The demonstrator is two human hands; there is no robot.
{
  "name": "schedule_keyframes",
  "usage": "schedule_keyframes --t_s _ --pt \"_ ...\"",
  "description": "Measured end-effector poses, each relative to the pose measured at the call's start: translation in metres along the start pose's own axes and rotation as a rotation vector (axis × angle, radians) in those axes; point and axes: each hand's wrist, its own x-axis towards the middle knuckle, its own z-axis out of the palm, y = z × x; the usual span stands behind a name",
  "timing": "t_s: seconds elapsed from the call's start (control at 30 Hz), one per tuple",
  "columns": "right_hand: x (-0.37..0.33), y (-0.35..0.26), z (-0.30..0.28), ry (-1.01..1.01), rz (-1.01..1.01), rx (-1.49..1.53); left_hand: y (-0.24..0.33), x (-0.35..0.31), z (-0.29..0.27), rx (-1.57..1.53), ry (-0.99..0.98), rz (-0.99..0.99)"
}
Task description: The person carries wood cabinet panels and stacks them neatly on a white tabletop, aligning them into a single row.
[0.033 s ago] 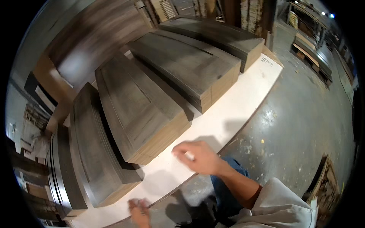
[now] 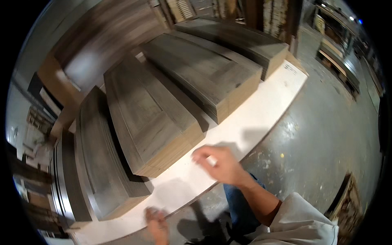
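My right hand point(image 2: 220, 163) hovers over the bare front strip of a white board point(image 2: 249, 126). Its fingers curl round to the thumb, leaving a small gap through which white shows; no object is visible in it. Lower and to the left, my left hand point(image 2: 157, 224) is smeared by motion near the board's front edge, so its fingers cannot be made out. Behind my hands, grey-brown panelled wooden doors lie in stacks side by side. The middle stack point(image 2: 153, 122) is closest to my right hand, and the stack to its left point(image 2: 108, 163) is closest to my left.
More door stacks stand at the right point(image 2: 204, 69), far right point(image 2: 241, 41) and far left point(image 2: 69, 183). A large wood-grain panel point(image 2: 106, 45) rises behind them. Grey concrete floor point(image 2: 302, 151) lies to the right, with a low loaded pallet point(image 2: 335, 59) farther off.
Both my hands have shifted slightly right, the right one also a little upward. The view has turned slightly. The door stacks stay in place on the board.
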Motion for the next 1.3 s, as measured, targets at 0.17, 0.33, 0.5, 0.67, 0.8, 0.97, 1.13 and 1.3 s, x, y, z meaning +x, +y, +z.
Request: schedule_keyframes --t_s 0.17,0.33,0.5,0.67,0.8,0.97,1.13,1.3 --pt "0.031 0.069 -0.071 0.415 0.229 0.277 0.226 0.042 0.059 -0.387 -0.044 0.396" --pt "0.035 0.133 -0.113 0.646 0.076 0.227 0.282 0.074 0.107 -0.416 0.024 0.303" --pt "0.003 0.211 -0.232 0.347 0.146 -1.034 0.31 0.075 0.117 -0.311 0.006 0.312" --pt "0.005 0.22 -0.238 0.134 0.162 -1.241 0.312 0.075 0.125 -0.133 0.064 0.304" --pt "0.0 0.23 -0.248 0.218 0.099 -1.147 0.32 0.075 0.138 -0.064 0.076 0.307" --pt "0.006 0.219 -0.239 0.247 0.162 -1.143 0.32 0.072 0.132 0.053 0.028 0.346" --pt "-0.004 0.219 -0.243 0.242 0.156 -1.222 0.323 0.069 0.14 0.14 0.016 0.394" --pt "-0.006 0.206 -0.254 0.094 0.084 -1.241 0.325 0.067 0.136 0.219 0.008 0.388"
